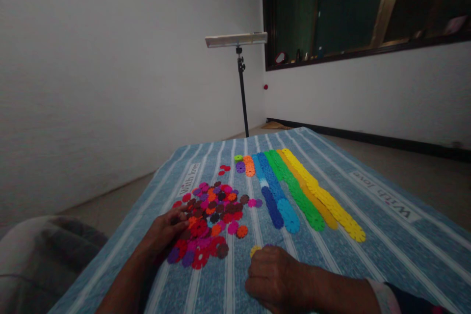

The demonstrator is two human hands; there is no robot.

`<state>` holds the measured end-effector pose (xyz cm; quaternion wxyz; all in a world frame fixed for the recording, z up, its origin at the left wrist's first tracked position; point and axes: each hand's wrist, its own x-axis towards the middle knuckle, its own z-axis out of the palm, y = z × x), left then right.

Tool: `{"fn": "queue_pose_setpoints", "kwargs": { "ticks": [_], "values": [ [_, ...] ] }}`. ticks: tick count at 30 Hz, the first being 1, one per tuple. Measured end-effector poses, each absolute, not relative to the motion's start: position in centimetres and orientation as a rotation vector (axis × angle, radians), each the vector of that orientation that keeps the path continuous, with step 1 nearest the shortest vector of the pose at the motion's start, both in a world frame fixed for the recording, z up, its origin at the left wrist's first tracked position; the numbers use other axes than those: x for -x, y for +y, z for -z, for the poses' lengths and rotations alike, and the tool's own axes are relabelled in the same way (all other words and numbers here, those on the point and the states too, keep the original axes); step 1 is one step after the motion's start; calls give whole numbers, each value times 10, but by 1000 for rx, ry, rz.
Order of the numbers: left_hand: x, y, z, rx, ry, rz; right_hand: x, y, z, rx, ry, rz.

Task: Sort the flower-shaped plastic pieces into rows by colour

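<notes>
A mixed pile of interlocking plastic discs (211, 208), mostly red, pink, brown, orange and purple, lies on the striped cloth. Over its left edge rests my left hand (167, 230), fingers stretched out and a little apart, touching discs without a visible grip. My right hand (274, 277) is closed low in the middle, to the right of the pile. A yellow disc (255, 251) and a sliver of a purple one poke out past its fingers; the rest is hidden. Beyond it, discs overlap in colour rows: dark blue (272, 208), light blue (288, 217), green (300, 196) and yellow (331, 201).
Short orange (249, 166) and purple (240, 167) groups sit at the far end, beside a lime-green disc (239, 158). A few red discs (223, 170) lie behind the pile. A black stand (243, 93) with a flat panel rises beyond the blue striped cloth (368, 206).
</notes>
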<state>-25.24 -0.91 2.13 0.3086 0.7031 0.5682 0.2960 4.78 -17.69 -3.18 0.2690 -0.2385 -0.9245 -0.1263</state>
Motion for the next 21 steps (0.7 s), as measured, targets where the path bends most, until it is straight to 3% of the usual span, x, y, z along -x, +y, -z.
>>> {"fn": "queue_pose_setpoints", "kwargs": {
  "ticks": [21],
  "values": [
    [264, 3, -4, -1931, 1477, -770, -49, -181, 30, 675, -2485, 318]
  ]
}}
